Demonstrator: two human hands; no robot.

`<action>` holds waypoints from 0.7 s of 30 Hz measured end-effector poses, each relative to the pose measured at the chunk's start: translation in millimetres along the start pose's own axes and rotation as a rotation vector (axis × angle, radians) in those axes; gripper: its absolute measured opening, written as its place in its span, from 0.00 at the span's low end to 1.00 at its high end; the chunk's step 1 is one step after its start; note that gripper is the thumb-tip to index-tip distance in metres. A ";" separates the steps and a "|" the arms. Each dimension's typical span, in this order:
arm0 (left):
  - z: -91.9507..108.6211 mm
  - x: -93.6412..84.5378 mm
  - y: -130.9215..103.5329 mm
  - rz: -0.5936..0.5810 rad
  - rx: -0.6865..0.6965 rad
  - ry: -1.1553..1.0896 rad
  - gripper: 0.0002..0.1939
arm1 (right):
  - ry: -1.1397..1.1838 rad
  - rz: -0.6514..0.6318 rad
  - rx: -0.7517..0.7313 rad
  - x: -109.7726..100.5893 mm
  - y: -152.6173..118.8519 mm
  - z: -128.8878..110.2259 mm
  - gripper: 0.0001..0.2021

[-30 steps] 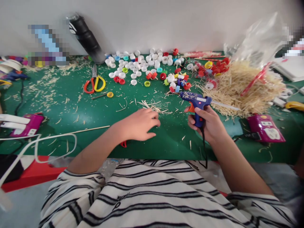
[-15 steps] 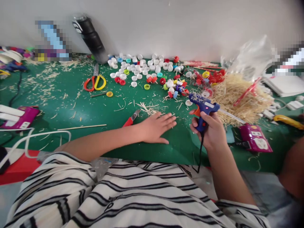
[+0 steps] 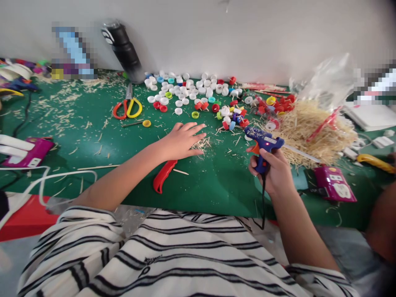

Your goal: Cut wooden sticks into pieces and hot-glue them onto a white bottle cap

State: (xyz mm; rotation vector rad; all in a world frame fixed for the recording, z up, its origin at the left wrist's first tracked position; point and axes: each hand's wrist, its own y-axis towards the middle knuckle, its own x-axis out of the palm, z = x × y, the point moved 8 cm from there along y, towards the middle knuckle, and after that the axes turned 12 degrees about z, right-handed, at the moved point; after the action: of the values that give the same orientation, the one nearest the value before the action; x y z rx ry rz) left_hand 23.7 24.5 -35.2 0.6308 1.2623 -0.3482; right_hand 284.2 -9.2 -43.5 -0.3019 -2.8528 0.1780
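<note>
My left hand (image 3: 183, 141) is open, fingers spread, over the green tabletop beside a small heap of pale wood slivers (image 3: 202, 145). Partly under that hand lies a red-handled utility knife (image 3: 163, 177), its blade hidden. A short thin stick (image 3: 181, 171) sits by the handle. My right hand (image 3: 275, 169) grips a blue hot glue gun (image 3: 262, 140), nozzle pointing left, with a glue stick (image 3: 301, 153) in its back and a small red light glowing. Bottle caps (image 3: 227, 113) in several colours, some with thin sticks attached, lie beyond the nozzle.
Scissors (image 3: 127, 107) and a black bottle (image 3: 123, 51) are at the back left. White caps (image 3: 201, 88) spread along the wall. Straw-like fibres (image 3: 321, 132) with plastic wrap pile up at right, near a purple box (image 3: 334, 184). Another person's arm (image 3: 383, 218) shows at the right edge.
My left hand has moved left and away from my body, its fingers spreading wider. The slivers are in a tighter heap, and the knife has turned and shifted. The glue gun stays in my right hand.
</note>
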 end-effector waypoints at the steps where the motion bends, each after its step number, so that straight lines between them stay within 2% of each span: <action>1: -6.7 1.2 0.0 0.000 -0.015 0.001 0.31 | 0.001 0.001 0.000 0.1 0.0 0.3 0.14; 4: -24.5 7.8 0.0 -0.012 -0.064 -0.009 0.31 | 0.008 -0.002 0.002 0.4 0.1 1.5 0.14; 7: -31.6 8.6 1.5 0.031 -0.087 -0.047 0.27 | 0.002 -0.017 -0.005 1.4 0.3 2.3 0.15; 10: -29.4 5.9 3.3 0.063 -0.082 -0.075 0.21 | -0.019 -0.029 -0.009 2.3 1.0 2.8 0.15; 15: -20.2 5.3 3.7 0.029 -0.041 -0.124 0.14 | -0.026 -0.017 -0.005 1.9 2.0 3.6 0.15; 21: -19.1 0.7 1.3 0.033 -0.042 -0.194 0.18 | -0.011 0.003 0.022 1.4 1.0 5.0 0.15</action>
State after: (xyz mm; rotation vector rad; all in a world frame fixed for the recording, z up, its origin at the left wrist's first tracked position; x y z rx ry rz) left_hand 9.9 37.3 -38.8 0.5673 1.0705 -0.3465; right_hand 281.7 -8.4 -48.1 -0.3012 -2.8589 0.2122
